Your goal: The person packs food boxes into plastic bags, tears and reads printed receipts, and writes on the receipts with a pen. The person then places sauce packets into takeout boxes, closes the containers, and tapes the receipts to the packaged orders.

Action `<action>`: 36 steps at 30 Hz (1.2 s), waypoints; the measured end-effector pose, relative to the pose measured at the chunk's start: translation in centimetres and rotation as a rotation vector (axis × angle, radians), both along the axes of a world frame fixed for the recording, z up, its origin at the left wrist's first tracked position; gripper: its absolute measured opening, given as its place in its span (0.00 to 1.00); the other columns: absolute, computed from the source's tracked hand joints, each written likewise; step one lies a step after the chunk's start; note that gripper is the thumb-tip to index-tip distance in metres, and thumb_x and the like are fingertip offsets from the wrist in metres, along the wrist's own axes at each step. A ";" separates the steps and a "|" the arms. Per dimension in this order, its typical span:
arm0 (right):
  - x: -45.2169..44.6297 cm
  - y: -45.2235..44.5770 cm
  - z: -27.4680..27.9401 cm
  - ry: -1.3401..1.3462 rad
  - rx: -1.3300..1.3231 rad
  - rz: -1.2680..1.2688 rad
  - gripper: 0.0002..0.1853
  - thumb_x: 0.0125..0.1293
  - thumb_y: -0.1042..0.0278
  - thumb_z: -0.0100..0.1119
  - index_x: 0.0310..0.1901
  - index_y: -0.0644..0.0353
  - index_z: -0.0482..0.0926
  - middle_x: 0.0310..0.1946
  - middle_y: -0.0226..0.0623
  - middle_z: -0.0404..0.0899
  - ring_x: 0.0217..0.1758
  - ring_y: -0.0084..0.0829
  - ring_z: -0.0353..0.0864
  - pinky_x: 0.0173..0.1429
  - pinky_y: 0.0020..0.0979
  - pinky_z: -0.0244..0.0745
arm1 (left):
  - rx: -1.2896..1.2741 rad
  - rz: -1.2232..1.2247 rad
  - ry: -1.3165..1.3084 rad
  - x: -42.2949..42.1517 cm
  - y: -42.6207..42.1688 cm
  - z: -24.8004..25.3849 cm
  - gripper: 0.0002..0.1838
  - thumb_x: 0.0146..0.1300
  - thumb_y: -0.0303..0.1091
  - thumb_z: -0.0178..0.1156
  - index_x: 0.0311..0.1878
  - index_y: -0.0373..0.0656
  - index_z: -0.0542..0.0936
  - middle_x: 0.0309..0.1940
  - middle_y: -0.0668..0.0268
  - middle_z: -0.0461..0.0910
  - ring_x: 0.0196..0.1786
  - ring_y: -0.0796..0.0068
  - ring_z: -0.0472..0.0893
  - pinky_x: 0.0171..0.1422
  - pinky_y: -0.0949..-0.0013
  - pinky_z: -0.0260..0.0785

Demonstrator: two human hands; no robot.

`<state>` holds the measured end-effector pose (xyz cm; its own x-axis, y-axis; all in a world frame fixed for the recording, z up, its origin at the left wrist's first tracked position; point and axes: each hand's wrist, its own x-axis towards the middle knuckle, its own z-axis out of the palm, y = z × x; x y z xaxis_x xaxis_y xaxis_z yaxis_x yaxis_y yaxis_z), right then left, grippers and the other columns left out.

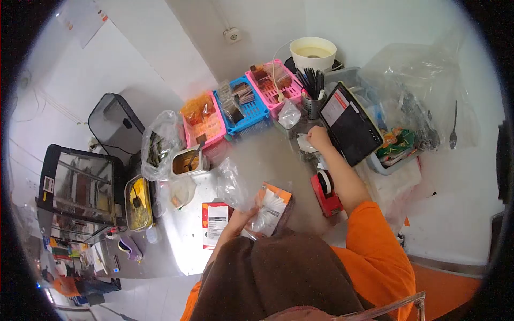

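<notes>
My left hand [242, 220] is closed on a clear plastic bag [231, 184], low over the table. Under and beside that bag lies an orange-and-white box [273, 206], with a red-and-white box [216, 224] to its left. Across the table, my right hand [319, 139] has its fingers bent down onto a small white packet [306, 143], left of the black tablet [350, 124]. The fingertips are hard to make out. A red tape dispenser [326, 195] stands below my right forearm.
Pink [206, 128] and blue [249, 115] baskets line the back, beside a cup of pens [312, 107]. A metal container [188, 162] and yellow food tray [139, 206] are left. A grey bin [393, 167] stands right. Another person [69, 286] is far left.
</notes>
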<state>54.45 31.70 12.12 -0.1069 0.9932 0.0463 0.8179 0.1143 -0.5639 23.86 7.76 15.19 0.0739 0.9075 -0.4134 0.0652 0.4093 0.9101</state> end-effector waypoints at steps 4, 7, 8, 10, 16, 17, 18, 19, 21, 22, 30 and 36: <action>0.5 -0.6 -0.5 0.002 0.039 0.098 0.08 0.40 0.68 0.64 0.23 0.62 0.80 0.23 0.47 0.77 0.29 0.46 0.79 0.37 0.36 0.74 | -0.091 0.112 -0.114 1.2 -1.0 2.6 0.24 0.55 0.30 0.60 0.54 0.34 0.66 0.45 0.60 0.72 0.46 0.68 0.73 0.49 0.68 0.67; 0.1 -0.4 -2.1 -0.184 0.070 0.139 0.07 0.40 0.67 0.63 0.22 0.61 0.80 0.23 0.47 0.77 0.29 0.45 0.79 0.38 0.36 0.74 | -0.087 0.139 -0.166 0.8 -1.5 0.4 0.24 0.54 0.28 0.60 0.54 0.35 0.66 0.46 0.59 0.72 0.45 0.68 0.74 0.45 0.68 0.69; -0.2 0.4 -3.4 -0.178 0.067 0.052 0.07 0.40 0.68 0.63 0.22 0.61 0.80 0.23 0.47 0.77 0.30 0.45 0.79 0.38 0.36 0.74 | -0.087 0.170 -0.201 0.6 -1.7 -0.7 0.24 0.53 0.28 0.60 0.53 0.35 0.66 0.45 0.60 0.72 0.44 0.67 0.74 0.44 0.68 0.70; -0.3 1.5 -4.7 -0.147 0.088 -0.044 0.06 0.41 0.68 0.63 0.21 0.61 0.80 0.23 0.47 0.77 0.30 0.44 0.79 0.38 0.36 0.73 | -0.085 0.232 -0.270 0.5 -2.1 -1.8 0.23 0.53 0.27 0.60 0.52 0.35 0.67 0.44 0.60 0.72 0.43 0.67 0.75 0.42 0.67 0.71; -0.2 -2.2 0.7 0.313 0.217 -0.077 0.04 0.46 0.71 0.59 0.22 0.62 0.79 0.20 0.42 0.77 0.25 0.34 0.78 0.33 0.31 0.72 | -0.141 0.275 -0.180 1.2 -5.0 -0.9 0.15 0.53 0.29 0.59 0.42 0.30 0.72 0.36 0.59 0.77 0.35 0.68 0.77 0.42 0.68 0.70; -0.7 -3.0 1.2 0.397 0.278 -0.107 0.04 0.47 0.71 0.59 0.23 0.61 0.78 0.19 0.40 0.77 0.24 0.31 0.77 0.32 0.29 0.71 | -0.031 0.219 0.010 1.5 -5.7 -0.2 0.14 0.53 0.29 0.59 0.42 0.34 0.73 0.36 0.59 0.77 0.35 0.69 0.77 0.41 0.67 0.70; -1.3 -3.9 1.8 0.481 0.338 -0.139 0.03 0.49 0.71 0.59 0.23 0.61 0.78 0.19 0.38 0.77 0.23 0.28 0.77 0.31 0.28 0.71 | 0.170 0.096 0.236 1.3 -5.9 -1.1 0.15 0.53 0.30 0.60 0.43 0.35 0.73 0.36 0.58 0.77 0.34 0.68 0.77 0.41 0.67 0.70; -2.2 -5.3 3.0 0.518 0.350 -0.106 0.03 0.51 0.71 0.58 0.27 0.60 0.78 0.20 0.36 0.77 0.25 0.26 0.76 0.31 0.27 0.70 | 0.371 -0.033 0.458 0.8 -6.0 -2.7 0.15 0.53 0.31 0.60 0.44 0.36 0.73 0.36 0.58 0.77 0.34 0.67 0.78 0.41 0.67 0.70; -5.0 -9.1 4.7 0.592 0.305 -0.008 0.06 0.54 0.72 0.58 0.35 0.60 0.76 0.24 0.32 0.76 0.28 0.22 0.75 0.32 0.25 0.70 | 0.666 -0.213 0.841 0.9 -6.6 -3.3 0.16 0.53 0.33 0.59 0.45 0.39 0.73 0.37 0.58 0.77 0.35 0.64 0.77 0.41 0.65 0.70; -6.8 -11.4 4.6 0.629 0.246 0.060 0.09 0.55 0.73 0.57 0.39 0.60 0.74 0.26 0.31 0.76 0.29 0.21 0.74 0.33 0.24 0.70 | 0.761 -0.261 1.004 1.3 -6.9 -2.4 0.17 0.52 0.34 0.59 0.45 0.39 0.73 0.38 0.58 0.77 0.37 0.62 0.77 0.42 0.64 0.69; -14.8 -25.9 1.6 1.254 -0.195 0.080 0.10 0.55 0.80 0.57 0.39 0.63 0.71 0.28 0.29 0.74 0.32 0.20 0.75 0.38 0.23 0.72 | 0.938 0.125 0.981 3.0 -7.5 1.1 0.15 0.48 0.34 0.57 0.42 0.44 0.76 0.38 0.59 0.74 0.44 0.55 0.72 0.48 0.58 0.65; -11.1 -26.3 -1.1 0.941 -0.340 0.303 0.04 0.54 0.76 0.57 0.32 0.64 0.74 0.26 0.30 0.76 0.32 0.21 0.76 0.38 0.22 0.70 | 0.700 -0.253 0.738 1.2 -7.5 -2.7 0.13 0.48 0.30 0.57 0.39 0.40 0.76 0.37 0.57 0.75 0.43 0.55 0.74 0.47 0.61 0.66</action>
<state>43.31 5.44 11.06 -0.4194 0.9071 -0.0372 -0.0046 -0.0432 -0.9991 25.02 0.22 12.49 0.2378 0.9548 0.1783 0.7107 -0.2962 0.6381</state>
